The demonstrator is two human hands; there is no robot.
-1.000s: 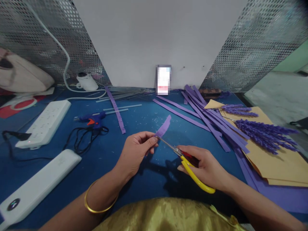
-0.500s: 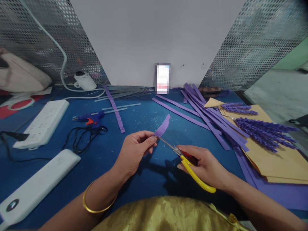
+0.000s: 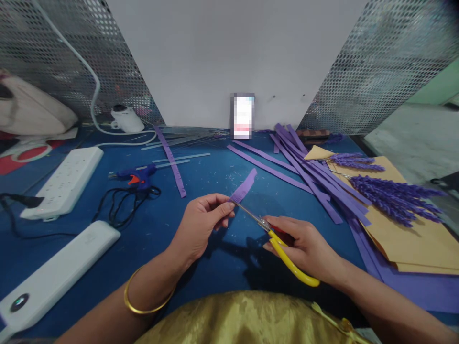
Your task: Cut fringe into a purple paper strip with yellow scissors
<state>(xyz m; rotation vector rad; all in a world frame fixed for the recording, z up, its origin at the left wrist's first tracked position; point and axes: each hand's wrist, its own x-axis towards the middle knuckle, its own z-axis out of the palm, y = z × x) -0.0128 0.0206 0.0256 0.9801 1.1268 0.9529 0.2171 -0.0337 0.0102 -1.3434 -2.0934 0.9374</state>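
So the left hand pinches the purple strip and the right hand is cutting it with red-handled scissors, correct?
Not quite. The head view shows the scissors in the right hand have yellow handles, with only a small red part near the pivot. The rest stands: the left hand pinches the purple strip, and the blades meet it at its lower end.

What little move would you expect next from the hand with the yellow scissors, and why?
Probably another short snip a touch further along the strip. The right hand holds the yellow scissors with the blade tips at the lower edge of the purple strip, right where the left hand pinches it above the blue table. That edge looks finely fringed, which suggests a row of small cuts.
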